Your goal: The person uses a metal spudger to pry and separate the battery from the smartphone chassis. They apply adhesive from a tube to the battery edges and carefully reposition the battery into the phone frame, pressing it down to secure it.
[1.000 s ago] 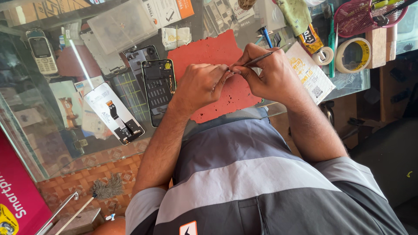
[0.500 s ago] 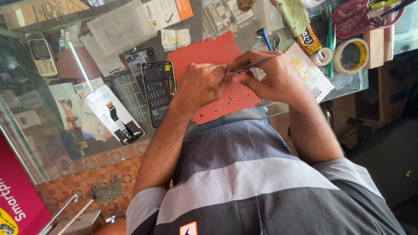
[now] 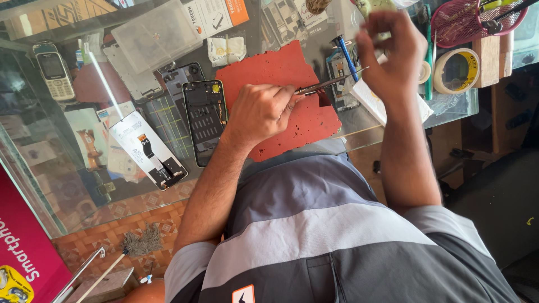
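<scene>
My left hand (image 3: 263,112) rests on a red work mat (image 3: 269,73) and grips thin metal tweezers (image 3: 331,83), tips pointing right. My right hand (image 3: 390,50) is raised above the mat's right edge, blurred, fingers curled; I cannot make out anything in it. Left of the mat lies an opened black phone (image 3: 205,120) with its insides showing. A blue-handled screwdriver (image 3: 343,53) lies just past the tweezers' tips.
A white display part (image 3: 147,148) and a small keypad phone (image 3: 53,70) lie on the glass counter (image 3: 393,120). A tape roll (image 3: 457,70) and pink mesh basket (image 3: 466,19) sit at the right. A brush (image 3: 137,244) and a magenta box (image 3: 22,252) lie below.
My right hand has left the tweezers and lifted up to the right. My left hand stays on the mat with the tweezers.
</scene>
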